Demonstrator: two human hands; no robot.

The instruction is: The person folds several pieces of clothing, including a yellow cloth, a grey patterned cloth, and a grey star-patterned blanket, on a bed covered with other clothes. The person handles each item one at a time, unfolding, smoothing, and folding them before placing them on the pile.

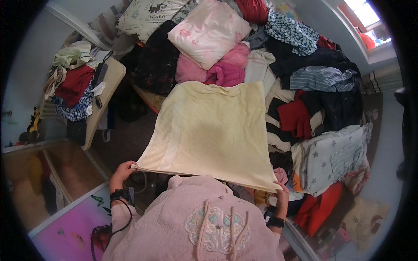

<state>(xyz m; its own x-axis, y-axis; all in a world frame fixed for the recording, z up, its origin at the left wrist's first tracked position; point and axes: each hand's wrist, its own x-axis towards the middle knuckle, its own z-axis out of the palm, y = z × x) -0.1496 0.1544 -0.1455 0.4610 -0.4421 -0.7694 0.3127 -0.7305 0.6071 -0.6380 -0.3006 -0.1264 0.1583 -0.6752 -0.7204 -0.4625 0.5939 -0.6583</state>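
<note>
Left fingers point(128, 165) and right fingers point(281, 189) pinch a cream cloth point(213, 130), their tips partly hidden.

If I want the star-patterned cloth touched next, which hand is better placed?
Probably the right hand: it holds the near right corner of the pale yellow cloth, on the same side as the star-patterned cloth and closer to it. The left hand is across at the near left corner.

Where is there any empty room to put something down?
The dark floor between the yellow cloth and the beige board with clothes on it looks mostly free. In the brown box, the right compartment looks bare. It's crowded beyond the cloth, around the floral bundle, and along the right, with piled clothes.
</note>
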